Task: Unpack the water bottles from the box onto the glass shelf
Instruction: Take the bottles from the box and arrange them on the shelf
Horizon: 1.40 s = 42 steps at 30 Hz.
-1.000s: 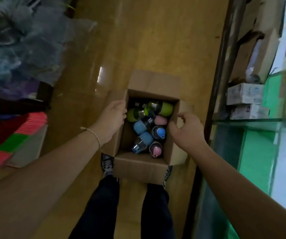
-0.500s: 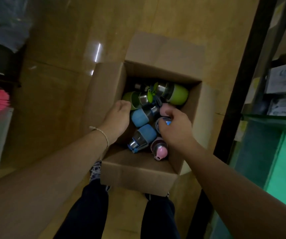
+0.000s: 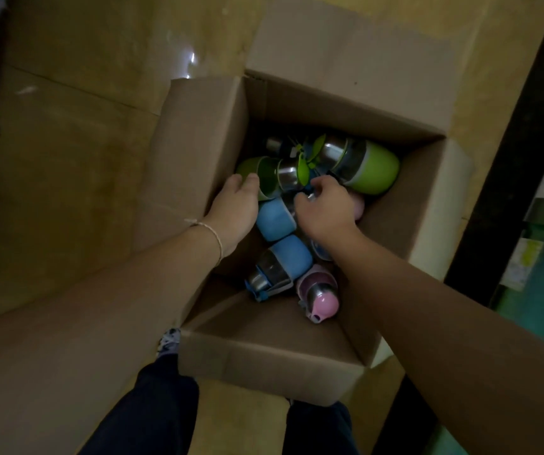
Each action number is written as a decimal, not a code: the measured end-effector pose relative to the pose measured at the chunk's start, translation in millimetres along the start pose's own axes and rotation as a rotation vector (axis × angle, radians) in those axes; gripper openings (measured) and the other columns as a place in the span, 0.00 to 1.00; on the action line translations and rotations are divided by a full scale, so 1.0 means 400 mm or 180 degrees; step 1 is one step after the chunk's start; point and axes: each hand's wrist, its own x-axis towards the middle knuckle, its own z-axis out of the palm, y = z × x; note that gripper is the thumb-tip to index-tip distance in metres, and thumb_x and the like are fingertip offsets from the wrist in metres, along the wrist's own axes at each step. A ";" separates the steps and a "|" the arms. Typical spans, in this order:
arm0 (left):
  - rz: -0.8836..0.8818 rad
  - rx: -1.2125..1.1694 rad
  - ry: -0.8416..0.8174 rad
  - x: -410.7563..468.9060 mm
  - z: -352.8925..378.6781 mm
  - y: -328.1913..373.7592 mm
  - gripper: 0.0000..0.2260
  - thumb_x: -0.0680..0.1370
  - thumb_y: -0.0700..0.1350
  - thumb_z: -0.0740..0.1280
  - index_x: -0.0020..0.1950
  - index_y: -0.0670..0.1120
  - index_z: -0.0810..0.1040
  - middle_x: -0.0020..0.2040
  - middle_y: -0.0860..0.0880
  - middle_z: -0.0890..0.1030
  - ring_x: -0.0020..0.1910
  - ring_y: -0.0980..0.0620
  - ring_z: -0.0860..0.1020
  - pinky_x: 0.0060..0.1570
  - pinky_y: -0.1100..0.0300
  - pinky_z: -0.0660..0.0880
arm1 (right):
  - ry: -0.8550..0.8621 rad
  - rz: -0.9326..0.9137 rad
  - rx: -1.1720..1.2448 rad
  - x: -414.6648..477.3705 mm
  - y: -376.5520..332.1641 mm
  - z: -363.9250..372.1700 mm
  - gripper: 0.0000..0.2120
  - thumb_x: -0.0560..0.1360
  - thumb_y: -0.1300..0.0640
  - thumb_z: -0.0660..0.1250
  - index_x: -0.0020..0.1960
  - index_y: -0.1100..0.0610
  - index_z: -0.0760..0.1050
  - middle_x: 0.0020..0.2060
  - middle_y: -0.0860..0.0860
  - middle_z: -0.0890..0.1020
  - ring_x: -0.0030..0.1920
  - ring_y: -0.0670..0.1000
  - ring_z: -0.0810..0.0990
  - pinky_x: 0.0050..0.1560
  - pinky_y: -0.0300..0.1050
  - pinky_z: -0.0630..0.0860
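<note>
In the open box (image 3: 297, 366) on the floor (image 3: 83, 159): two green bottles (image 3: 374, 172), two blue bottles (image 3: 277, 221), one pink bottle (image 3: 325, 298) showing. Left hand (image 3: 234, 208) lays loose fingers on a green one. Right hand (image 3: 325, 210) curls down among them; what it grips, I cannot tell.

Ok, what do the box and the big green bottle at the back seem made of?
The box: brown cardboard, matte, with creased flaps. The green bottle: smooth matte green end, perhaps silicone or plastic; the shiny reflective band beside it is likely steel.
</note>
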 end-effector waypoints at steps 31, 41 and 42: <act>-0.0214 -0.0502 0.0167 0.014 0.013 -0.030 0.25 0.83 0.56 0.55 0.78 0.49 0.58 0.75 0.45 0.64 0.72 0.43 0.65 0.72 0.44 0.63 | 0.0624 0.0471 0.1243 0.042 -0.016 0.075 0.19 0.69 0.44 0.74 0.50 0.58 0.80 0.38 0.49 0.83 0.42 0.51 0.82 0.49 0.51 0.80; -0.0318 -0.0254 0.0005 -0.126 -0.018 0.051 0.27 0.81 0.60 0.54 0.75 0.46 0.62 0.73 0.43 0.68 0.70 0.43 0.68 0.71 0.43 0.63 | 0.0615 -0.0068 0.0659 -0.204 -0.014 -0.123 0.15 0.71 0.45 0.74 0.49 0.50 0.71 0.40 0.44 0.78 0.42 0.46 0.77 0.46 0.42 0.73; -0.0333 -0.0202 -0.0010 -0.147 -0.019 0.063 0.28 0.81 0.60 0.54 0.76 0.46 0.63 0.73 0.43 0.67 0.71 0.42 0.67 0.71 0.43 0.63 | 0.0620 -0.0132 0.0585 -0.229 -0.016 -0.145 0.16 0.71 0.43 0.73 0.51 0.51 0.72 0.42 0.44 0.78 0.44 0.46 0.78 0.47 0.41 0.73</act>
